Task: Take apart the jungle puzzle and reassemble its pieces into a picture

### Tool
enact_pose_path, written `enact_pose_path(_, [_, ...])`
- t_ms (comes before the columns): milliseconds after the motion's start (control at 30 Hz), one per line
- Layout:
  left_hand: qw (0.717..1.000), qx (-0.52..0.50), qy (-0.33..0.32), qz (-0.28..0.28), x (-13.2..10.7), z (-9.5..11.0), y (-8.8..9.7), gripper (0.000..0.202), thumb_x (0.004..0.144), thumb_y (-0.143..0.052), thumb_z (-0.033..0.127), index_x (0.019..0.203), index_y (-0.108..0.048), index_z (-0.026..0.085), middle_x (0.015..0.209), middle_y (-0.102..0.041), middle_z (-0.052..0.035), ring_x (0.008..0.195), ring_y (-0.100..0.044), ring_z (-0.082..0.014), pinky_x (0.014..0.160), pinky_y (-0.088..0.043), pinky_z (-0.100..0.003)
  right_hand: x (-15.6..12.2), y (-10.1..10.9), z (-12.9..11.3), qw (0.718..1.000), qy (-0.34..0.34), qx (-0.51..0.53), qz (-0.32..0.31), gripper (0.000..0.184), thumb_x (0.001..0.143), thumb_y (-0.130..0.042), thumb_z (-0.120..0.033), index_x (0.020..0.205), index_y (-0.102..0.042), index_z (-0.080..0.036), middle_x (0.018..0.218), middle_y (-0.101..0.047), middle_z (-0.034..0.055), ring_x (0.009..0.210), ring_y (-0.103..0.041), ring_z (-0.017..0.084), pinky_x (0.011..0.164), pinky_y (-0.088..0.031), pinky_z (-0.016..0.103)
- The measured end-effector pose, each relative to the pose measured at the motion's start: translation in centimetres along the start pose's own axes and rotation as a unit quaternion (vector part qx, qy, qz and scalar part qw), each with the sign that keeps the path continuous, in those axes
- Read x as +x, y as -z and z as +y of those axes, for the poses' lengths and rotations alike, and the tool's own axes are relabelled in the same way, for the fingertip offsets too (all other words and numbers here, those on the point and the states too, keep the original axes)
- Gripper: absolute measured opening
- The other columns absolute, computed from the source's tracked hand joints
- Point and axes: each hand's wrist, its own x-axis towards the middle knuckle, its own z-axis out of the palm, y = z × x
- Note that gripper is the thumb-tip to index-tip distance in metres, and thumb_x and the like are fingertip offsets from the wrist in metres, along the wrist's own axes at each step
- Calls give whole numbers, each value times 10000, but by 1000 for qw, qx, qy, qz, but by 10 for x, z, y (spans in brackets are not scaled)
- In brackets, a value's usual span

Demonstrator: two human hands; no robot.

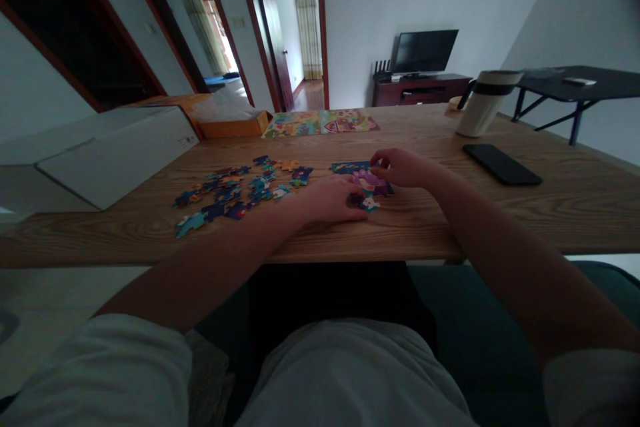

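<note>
Mid-frame, the left hand (pixel 334 199) curls at the puzzle (pixel 369 179), the right hand (pixel 401 168) arching over it. I can't tell either grip.

The head camera looks out from above the person's shirt (pixel 350 373), facing forward and tilted down across the bench (pixel 405 227). The left hand (pixel 333 200) and right hand (pixel 403 168) sit near mid-view; the television (pixel 425 51) stands well beyond.

The table (pixel 575 220) bears puzzle pieces (pixel 235 211), a phone (pixel 501 165) and a white box (pixel 125 157).
</note>
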Motion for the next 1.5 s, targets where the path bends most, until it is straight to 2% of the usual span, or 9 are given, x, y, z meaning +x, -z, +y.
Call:
enact_pose_path(100, [1000,-3,6,-11,-3,-4,3,445,888,-660,525,1167,-726,185,1145,-699,-97,1001,-663,-246,877,-483,-335,0,0,0,1000,0,-1,-2,259,947,-604,-314,1138,-722,-186,948,-756,86,771,-667,198,683,-456,286])
enact_pose_path(300, [996,-33,39,-76,-15,-21,11,400,865,-666,523,1103,-740,210,1038,-723,-64,921,-661,-224,793,-475,-307,0,-2,2,1000,4,-4,-10,242,946,-612,-321,1126,-721,-200,944,-754,74,756,-662,187,669,-450,273])
enact_pose_path(500, [995,-59,37,-65,-24,-28,9,433,852,-672,467,1192,-719,203,1146,-689,-75,995,-647,-221,868,-478,-307,0,-4,4,1000,5,2,-15,229,948,-601,-324,1106,-720,-208,924,-753,71,760,-666,190,666,-453,278])
enact_pose_path(833, [996,-52,39,-56,-23,-28,7,469,845,-658,475,1225,-709,205,1154,-681,-78,1022,-638,-227,908,-474,-320,-2,0,0,1000,5,-3,-28,242,948,-595,-328,1115,-723,-209,918,-760,72,752,-668,191,668,-463,284])
enact_pose_path(1033, [998,-33,30,-42,-24,-29,8,434,854,-643,466,1203,-721,220,1158,-672,-76,1007,-651,-226,891,-486,-320,-2,-1,1,1000,7,-4,-28,258,946,-592,-350,1118,-723,-209,916,-760,76,754,-669,200,664,-464,295])
enact_pose_path(1233, [996,-50,42,-59,-27,-28,9,489,874,-632,533,1248,-702,225,1201,-685,-73,1024,-655,-224,889,-481,-309,-1,-1,1,999,8,1,-33,258,948,-592,-331,1129,-721,-199,948,-756,79,773,-672,196,677,-460,287])
enact_pose_path(1500, [994,-64,65,-57,-28,-30,10,572,846,-672,563,1286,-656,197,1134,-703,-72,962,-650,-214,837,-478,-296,-2,0,0,999,-2,4,-35,255,945,-602,-332,1134,-724,-210,933,-753,73,761,-667,193,689,-460,293])
